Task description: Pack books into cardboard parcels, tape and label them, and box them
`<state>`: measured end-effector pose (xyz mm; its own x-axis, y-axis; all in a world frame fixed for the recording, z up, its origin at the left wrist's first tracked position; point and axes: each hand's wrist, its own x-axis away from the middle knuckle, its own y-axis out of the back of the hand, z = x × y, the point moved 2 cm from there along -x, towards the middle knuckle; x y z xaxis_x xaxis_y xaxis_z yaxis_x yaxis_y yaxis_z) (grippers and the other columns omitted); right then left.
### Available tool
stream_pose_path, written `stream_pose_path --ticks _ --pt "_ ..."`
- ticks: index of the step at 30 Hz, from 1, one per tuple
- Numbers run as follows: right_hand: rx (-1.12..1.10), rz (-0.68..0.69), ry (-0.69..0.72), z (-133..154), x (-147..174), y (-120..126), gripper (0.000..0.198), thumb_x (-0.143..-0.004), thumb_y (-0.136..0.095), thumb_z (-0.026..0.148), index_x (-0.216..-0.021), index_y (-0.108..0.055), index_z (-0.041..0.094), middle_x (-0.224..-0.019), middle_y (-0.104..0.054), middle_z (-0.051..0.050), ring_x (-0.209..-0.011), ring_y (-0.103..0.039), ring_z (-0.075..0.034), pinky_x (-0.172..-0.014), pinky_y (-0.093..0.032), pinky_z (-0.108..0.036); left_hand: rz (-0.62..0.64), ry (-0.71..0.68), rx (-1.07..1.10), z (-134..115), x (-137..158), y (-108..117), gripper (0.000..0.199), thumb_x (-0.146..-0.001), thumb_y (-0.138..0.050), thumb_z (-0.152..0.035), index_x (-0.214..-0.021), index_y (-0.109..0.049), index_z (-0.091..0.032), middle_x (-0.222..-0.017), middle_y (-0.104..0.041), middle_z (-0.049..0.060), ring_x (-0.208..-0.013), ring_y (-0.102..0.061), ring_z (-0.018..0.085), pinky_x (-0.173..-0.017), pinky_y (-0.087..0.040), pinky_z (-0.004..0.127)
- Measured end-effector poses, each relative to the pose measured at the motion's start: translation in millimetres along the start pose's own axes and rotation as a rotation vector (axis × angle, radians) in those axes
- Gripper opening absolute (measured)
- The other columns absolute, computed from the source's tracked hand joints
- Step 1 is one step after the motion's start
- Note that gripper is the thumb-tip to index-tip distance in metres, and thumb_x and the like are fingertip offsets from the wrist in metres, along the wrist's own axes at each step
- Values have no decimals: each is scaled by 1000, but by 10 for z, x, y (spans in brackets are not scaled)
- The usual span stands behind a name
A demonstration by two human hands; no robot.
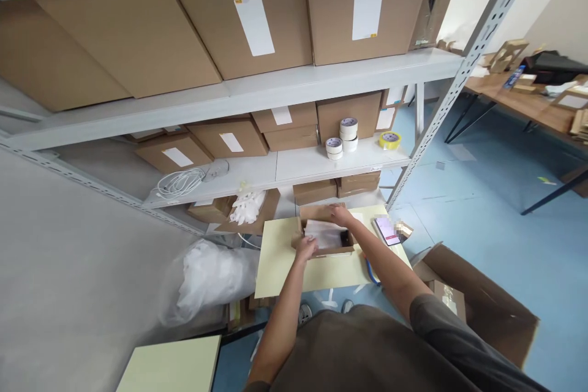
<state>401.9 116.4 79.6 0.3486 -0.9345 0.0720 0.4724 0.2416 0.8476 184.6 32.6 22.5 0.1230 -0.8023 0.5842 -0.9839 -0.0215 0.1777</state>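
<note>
An open cardboard box (pixel 331 252) stands on a pale yellow tabletop (pixel 275 257) in front of me. White wrapping (pixel 324 236) lies inside it, and a small dark thing (pixel 344 237) shows at its right end. My left hand (pixel 307 248) is closed at the near left corner of the box, its fingertips over the rim beside the wrapping. At the far right side, my right hand (pixel 340 215) has its fingers bent over the box's back edge. The fingertips of both hands are small and partly hidden.
Right of the box lie a phone (pixel 387 230) and a blue ring-shaped thing (pixel 372 272). Shelves ahead hold cartons (pixel 243 18), tape rolls (pixel 348 128) and a coiled cable (pixel 181 184). A white plastic bag (pixel 215 275) sits left; a large open carton (pixel 487 300) stands right.
</note>
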Motion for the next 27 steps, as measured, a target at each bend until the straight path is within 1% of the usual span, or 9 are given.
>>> stream_pose_path --ticks 3,6,8,9,12,16,21,24,27 --pt "-84 -53 26 -32 93 47 65 -89 -61 22 -154 -59 20 -151 -64 -14 -141 -58 -30 -118 -47 -43 -111 -215 -42 -145 -40 230 26 -84 -76 -27 -108 -77 -19 -99 -80 6 -92 -78 20 -89 -62 31" --pt "-164 -119 11 -82 230 104 62 -89 -64 24 -150 -62 21 -150 -65 -14 -141 -58 -31 -123 -43 -46 -353 -448 -162 -224 -48 530 32 -85 -72 -25 -117 -76 -20 -115 -79 9 -105 -75 23 -99 -58 37" --pt "-220 -178 -18 -137 361 126 59 -90 -63 25 -149 -64 22 -149 -66 -13 -142 -57 -30 -124 -42 -46 -481 -428 -239 -215 -78 718 45 -87 -70 -26 -132 -69 -20 -132 -73 13 -114 -73 26 -105 -55 41" --pt "-248 -213 -42 -175 438 127 57 -91 -62 25 -148 -64 22 -149 -66 -12 -142 -57 -29 -124 -42 -46 -486 -378 -273 -201 -108 788 52 -88 -70 -28 -139 -64 -20 -139 -69 15 -118 -71 27 -107 -54 42" --pt "-324 -313 -143 -316 701 77 55 -93 -59 25 -147 -64 23 -150 -65 -11 -144 -56 -29 -124 -43 -47 -290 -244 -339 -162 -215 863 68 -86 -75 -34 -149 -55 -18 -152 -61 18 -131 -66 31 -112 -50 41" --pt "-418 -355 -275 -515 1081 -110 56 -91 -61 29 -147 -65 24 -153 -62 -11 -142 -57 -30 -123 -43 -48 1 -309 -327 -155 -270 717 78 -75 -85 -37 -147 -58 -24 -162 -53 14 -152 -47 33 -124 -37 42" --pt "-523 -388 -385 -704 1496 -386 57 -91 -61 37 -146 -65 22 -152 -63 -12 -143 -57 -31 -122 -43 -49 220 -306 -405 -75 -240 469 85 -66 -93 -45 -143 -61 -26 -175 -32 12 -163 -24 34 -130 -24 37" --pt "-580 -422 -491 -814 1651 -528 64 -91 -61 46 -150 -61 22 -156 -59 -14 -144 -56 -33 -119 -46 -50 313 -293 -523 -38 -249 436 102 -65 -92 -57 -153 -51 -24 -179 -16 13 -166 -12 33 -132 -17 39" --pt "-673 -470 -645 -924 1733 -681 71 -92 -59 53 -154 -56 20 -160 -55 -16 -146 -54 -33 -115 -50 -48 414 -249 -669 -20 -284 472 126 -54 -95 -63 -161 -41 -25 -180 -6 13 -166 -4 36 -132 -17 45"
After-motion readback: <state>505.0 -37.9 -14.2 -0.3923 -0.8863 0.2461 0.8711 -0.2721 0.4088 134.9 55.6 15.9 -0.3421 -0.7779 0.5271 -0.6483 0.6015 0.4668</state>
